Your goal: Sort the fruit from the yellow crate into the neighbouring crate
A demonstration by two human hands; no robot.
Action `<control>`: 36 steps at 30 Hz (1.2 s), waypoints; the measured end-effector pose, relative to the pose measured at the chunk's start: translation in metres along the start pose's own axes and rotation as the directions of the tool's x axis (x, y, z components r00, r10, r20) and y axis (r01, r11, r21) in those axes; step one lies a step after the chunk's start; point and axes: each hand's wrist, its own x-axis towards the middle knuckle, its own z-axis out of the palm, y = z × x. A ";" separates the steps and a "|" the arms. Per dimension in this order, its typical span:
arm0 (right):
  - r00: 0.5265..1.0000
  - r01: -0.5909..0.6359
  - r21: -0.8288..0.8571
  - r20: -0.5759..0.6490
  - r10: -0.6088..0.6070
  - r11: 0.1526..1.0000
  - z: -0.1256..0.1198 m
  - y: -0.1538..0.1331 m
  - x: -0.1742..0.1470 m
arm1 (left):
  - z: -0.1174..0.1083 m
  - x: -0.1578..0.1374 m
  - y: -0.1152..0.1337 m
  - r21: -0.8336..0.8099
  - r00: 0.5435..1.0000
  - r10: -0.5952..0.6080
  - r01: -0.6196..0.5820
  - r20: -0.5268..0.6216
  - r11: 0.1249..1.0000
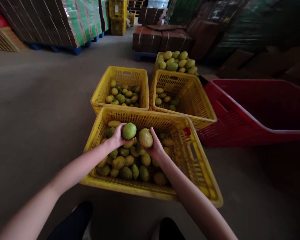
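My left hand (118, 137) is closed around a smooth, roundish green fruit (129, 131). In my right hand (155, 146) sits a paler yellow-green fruit (145, 138), with the thumb along its right side. The two fruits are side by side, a small gap apart, over a large yellow plastic crate (151, 193). Below my hands, many oval green and yellow fruits (126, 173) of the same look lie in that crate, mostly in its left and middle part. My hands and forearms hide some of them. The exact kind of fruit is unclear.
Behind stand two yellow crates, a left one (94, 95) and a right one (210, 111), each holding some fruit. A heaped pile of fruit (176, 63) is farther back. At right is a red bin (215, 125). Wrapped pallet stacks (82, 20) and strapped boxes (162, 38) line the back.
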 end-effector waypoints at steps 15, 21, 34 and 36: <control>0.984 0.029 -0.068 0.177 -0.017 0.997 0.001 0.001 -0.009 | 0.004 -0.009 -0.004 -0.091 0.951 0.228 -0.213 0.211 0.973; 0.966 0.079 -0.079 0.254 -0.056 0.994 0.000 0.003 -0.011 | 0.004 -0.011 -0.005 0.021 0.932 0.234 -0.249 0.276 0.968; 0.976 0.114 0.054 0.178 -0.122 0.992 0.003 0.000 -0.011 | 0.009 -0.008 -0.006 -0.069 0.977 0.157 -0.148 0.144 0.987; 0.982 0.121 0.061 0.137 -0.128 0.991 0.002 0.000 -0.009 | 0.009 -0.008 -0.005 -0.092 0.981 0.132 -0.120 0.142 0.989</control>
